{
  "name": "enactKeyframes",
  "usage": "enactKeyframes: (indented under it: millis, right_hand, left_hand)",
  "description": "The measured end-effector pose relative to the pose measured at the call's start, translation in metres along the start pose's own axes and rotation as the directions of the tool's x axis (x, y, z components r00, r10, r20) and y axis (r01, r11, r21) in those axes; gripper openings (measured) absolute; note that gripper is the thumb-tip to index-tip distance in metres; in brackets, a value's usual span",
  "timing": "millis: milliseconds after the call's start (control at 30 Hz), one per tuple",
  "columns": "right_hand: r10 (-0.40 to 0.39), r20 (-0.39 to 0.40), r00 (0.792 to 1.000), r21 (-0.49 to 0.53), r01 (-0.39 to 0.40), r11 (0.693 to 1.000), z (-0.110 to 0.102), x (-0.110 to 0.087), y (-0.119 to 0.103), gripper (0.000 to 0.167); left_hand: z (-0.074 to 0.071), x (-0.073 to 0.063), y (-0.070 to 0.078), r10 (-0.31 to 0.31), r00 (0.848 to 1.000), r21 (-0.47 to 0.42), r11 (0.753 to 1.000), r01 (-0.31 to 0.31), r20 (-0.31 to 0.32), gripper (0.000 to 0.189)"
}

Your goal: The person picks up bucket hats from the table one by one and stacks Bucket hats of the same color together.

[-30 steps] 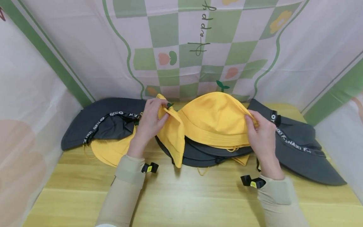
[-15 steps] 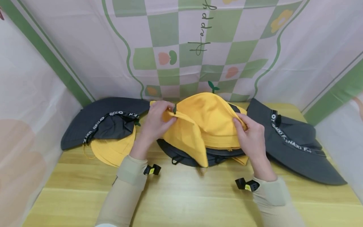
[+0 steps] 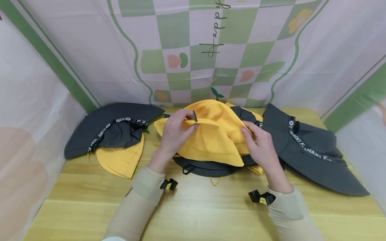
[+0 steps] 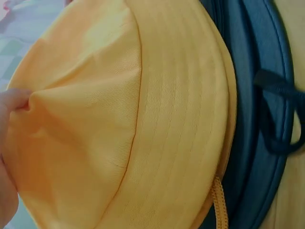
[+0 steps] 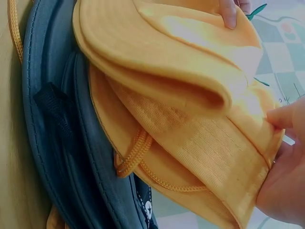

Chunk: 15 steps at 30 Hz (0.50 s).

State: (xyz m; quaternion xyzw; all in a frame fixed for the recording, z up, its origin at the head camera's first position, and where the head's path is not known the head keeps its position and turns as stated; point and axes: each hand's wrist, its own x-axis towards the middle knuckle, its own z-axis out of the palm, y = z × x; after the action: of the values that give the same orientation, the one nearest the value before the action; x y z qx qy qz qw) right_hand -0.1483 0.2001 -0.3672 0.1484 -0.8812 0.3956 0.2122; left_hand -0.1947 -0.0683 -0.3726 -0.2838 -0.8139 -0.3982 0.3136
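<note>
The front hat (image 3: 208,144) hung between the hands, covering part of the rear hat (image 3: 208,108) from where I stood, its brim slanting down rightward. The left hand (image 3: 177,130), nearer, pinched its crown; the right hand (image 3: 260,142) pinched the rear hat's right side. Both arms (image 3: 135,197) reached forward, hands over the dark hats (image 3: 208,169).
</note>
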Motion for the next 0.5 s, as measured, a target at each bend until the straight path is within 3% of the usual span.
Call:
enactKeyframes:
  millis: [267,500]
  right_hand:
    - [0.025,0.133,0.991,-0.038,-0.021,0.999,-0.001,-0.001,-0.001,0.044]
    - [0.044,0.178,0.983,-0.059,-0.034,0.998,0.000,0.000,-0.003,0.055]
  left_hand:
    - [0.013,0.005,0.013,-0.049,0.999,-0.070,0.996,0.048,-0.013,0.019]
    - [0.026,0.011,0.017,-0.080,0.996,-0.138,0.988,0.074,-0.035,0.018]
